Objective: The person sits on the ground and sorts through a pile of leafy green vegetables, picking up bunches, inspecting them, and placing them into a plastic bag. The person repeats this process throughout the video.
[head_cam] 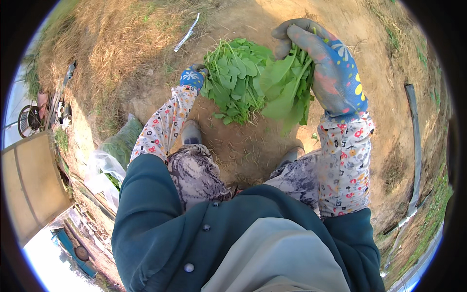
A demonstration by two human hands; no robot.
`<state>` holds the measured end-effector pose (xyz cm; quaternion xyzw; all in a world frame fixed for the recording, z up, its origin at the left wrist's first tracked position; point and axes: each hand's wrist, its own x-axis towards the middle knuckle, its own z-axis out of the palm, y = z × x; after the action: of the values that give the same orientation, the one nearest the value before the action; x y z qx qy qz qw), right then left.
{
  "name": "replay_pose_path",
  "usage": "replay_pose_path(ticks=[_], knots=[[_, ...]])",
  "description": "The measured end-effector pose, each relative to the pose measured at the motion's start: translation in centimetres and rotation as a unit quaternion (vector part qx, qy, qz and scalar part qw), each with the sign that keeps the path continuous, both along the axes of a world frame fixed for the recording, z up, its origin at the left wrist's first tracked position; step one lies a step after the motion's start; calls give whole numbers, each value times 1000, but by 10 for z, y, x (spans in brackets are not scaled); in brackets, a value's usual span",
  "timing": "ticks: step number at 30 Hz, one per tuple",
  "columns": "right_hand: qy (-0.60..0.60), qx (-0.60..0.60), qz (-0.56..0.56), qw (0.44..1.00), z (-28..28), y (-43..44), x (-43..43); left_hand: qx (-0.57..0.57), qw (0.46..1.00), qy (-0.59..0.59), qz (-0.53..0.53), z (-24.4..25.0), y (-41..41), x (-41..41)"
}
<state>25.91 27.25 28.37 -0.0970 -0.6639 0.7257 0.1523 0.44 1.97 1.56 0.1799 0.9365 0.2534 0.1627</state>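
A heap of leafy greens (235,76) lies on the bare soil before me, roots showing along its edges. My right hand (321,62), in a grey-coated blue work glove with a flower print, grips a bunch of greens (288,84) by the stems. Its broad leaves hang down beside the heap's right side. At the left edge of the heap is my left hand (193,76), gloved alike. Its fingertips are partly hidden against the leaves, so whether it grips any is not clear.
A clear plastic bag of greens (122,140) stands at my left. Dry grass (105,47) covers the ground at upper left, near a white strip (187,33). A dark flat hose (414,146) runs along the right. A blue cart (74,252) stands at lower left.
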Motion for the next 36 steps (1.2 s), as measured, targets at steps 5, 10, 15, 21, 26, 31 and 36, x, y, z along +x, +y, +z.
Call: replay_pose_path(ticks=[5,10,15,21,26,31,36], knots=[[-30,-35,-5,999,2,1,1,-23,999,22,8,-18,-7,-4],[-6,-20,7,1000,4,-1,5,-144,989,-2,26,16,20,1],[13,15,-5,1000,4,1,7,-200,976,81,-34,18,24,-7],[47,-8,-9,999,2,6,1,-48,997,60,-10,35,-4,10],[-18,164,-29,986,-6,11,9,145,976,-157,46,80,-1,10],[-54,315,10,948,-37,8,-13,223,944,-238,-47,194,4,44],[33,243,125,961,-51,-22,-32,202,937,-234,-163,296,7,123]])
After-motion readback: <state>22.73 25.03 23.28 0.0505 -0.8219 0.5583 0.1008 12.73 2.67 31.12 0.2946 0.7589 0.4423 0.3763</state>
